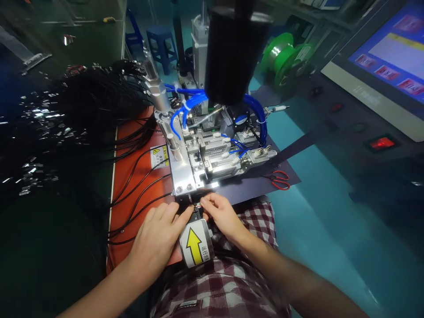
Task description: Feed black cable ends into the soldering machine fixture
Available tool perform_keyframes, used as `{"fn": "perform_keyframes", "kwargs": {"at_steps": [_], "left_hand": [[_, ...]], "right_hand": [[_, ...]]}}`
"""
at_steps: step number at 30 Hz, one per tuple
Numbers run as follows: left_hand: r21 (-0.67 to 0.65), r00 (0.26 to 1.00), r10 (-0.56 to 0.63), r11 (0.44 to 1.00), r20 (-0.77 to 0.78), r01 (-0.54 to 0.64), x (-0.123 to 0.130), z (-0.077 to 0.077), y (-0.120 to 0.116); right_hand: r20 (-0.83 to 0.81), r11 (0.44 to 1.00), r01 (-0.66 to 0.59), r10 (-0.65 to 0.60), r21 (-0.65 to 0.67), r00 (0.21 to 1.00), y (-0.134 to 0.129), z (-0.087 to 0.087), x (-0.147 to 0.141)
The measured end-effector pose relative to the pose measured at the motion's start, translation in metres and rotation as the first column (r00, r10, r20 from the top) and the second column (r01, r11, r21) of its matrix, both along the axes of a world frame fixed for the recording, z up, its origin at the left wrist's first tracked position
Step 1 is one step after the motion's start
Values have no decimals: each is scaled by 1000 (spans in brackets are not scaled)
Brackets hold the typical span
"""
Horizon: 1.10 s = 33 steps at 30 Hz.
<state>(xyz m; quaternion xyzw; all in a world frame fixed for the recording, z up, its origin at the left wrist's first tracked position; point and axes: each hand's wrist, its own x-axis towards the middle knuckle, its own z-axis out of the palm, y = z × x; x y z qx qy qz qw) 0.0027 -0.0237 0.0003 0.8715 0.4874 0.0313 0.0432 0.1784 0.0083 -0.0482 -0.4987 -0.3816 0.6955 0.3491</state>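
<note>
At the front of a metal machine (185, 174), both hands meet over a narrow black track (196, 214). My left hand (157, 232) lies over the left side of the track, its fingers bent and its thumb pressing down by the small wire ends (198, 204). What sits under those fingers is hidden. From the right, my right hand (222, 216) pinches the thin wire ends between thumb and forefinger. Just below the hands is a white label with a yellow arrow (194, 247).
Black cables (142, 194) run across the orange surface (127, 176) from a large bundle (96, 92) at left. Red-handled scissors (281, 180) lie right of the machine. Behind stand a green wire spool (281, 55) and a blue stool (161, 42). A screen (394, 48) is at upper right.
</note>
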Motion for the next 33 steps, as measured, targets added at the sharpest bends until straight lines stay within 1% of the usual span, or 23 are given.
{"fn": "perform_keyframes", "kwargs": {"at_steps": [3,5,8,12,16,19,21,24,27,31,33], "left_hand": [[-176,995,52,984,83,-37,8,6,-2],[-219,979,115,973,168,-77,13,5,-2],[-163,952,164,979,260,-124,16,-2,-4],[-90,954,155,987,257,-136,15,-9,-7],[-85,967,140,989,212,-125,17,-11,-8],[-69,975,161,986,156,-152,22,-12,-7],[-55,974,177,984,141,-171,24,-12,-6],[-37,969,194,981,155,-190,26,-13,-7],[-21,964,200,980,176,-199,25,-13,-9],[-26,962,200,980,183,-199,24,-15,-12],[-42,953,205,979,224,-200,22,-17,-13]], "right_hand": [[-6,1000,3,-2,16,1000,-1,-2,0],[-4,1000,1,-1,26,1000,-1,-3,0],[-8,1000,-10,10,24,1000,-2,-5,0],[-16,1000,-14,14,15,1000,-2,-7,0],[-19,1000,-8,9,28,1000,-1,-8,1],[-44,999,27,-25,46,999,0,-9,2],[-34,999,27,-26,47,999,0,-8,3],[21,998,12,-14,62,1000,-2,-7,1],[47,997,34,-37,73,998,-4,-7,-2],[-21,998,56,-56,28,998,-4,-7,-6],[-54,999,44,-44,-2,998,-3,-6,-6]]}}
